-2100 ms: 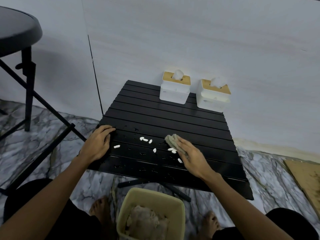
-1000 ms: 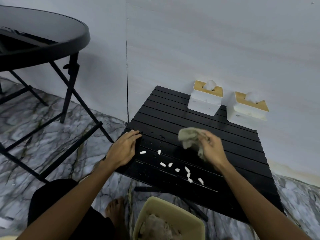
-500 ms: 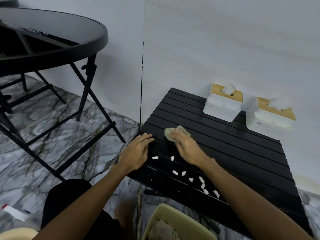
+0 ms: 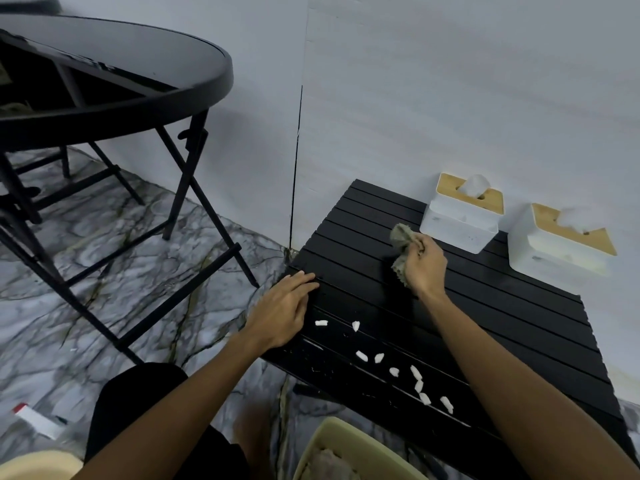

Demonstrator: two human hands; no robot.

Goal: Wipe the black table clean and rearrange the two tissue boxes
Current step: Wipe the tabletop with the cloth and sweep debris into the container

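The low black slatted table [image 4: 512, 327] stands against the wall. Two white tissue boxes with wooden lids sit along its far edge: the left tissue box [image 4: 457, 220] and the right tissue box [image 4: 554, 251]. My right hand [image 4: 424, 263] is shut on a bunched grey-green cloth [image 4: 401, 244], lifted just in front of the left box. My left hand [image 4: 284, 311] lies flat with fingers spread on the table's left edge. Several small white scraps [image 4: 394, 370] lie scattered on the near slats.
A beige bin [image 4: 332, 445] with crumpled material stands on the floor below the near table edge. A large round black folding table [image 4: 114, 88] fills the left side, its legs spread over the marble floor. A white wall backs the low table.
My right hand has lifted the cloth off the slats and carried it back toward the left tissue box. The left hand has stayed on the table edge. The view has shifted left.
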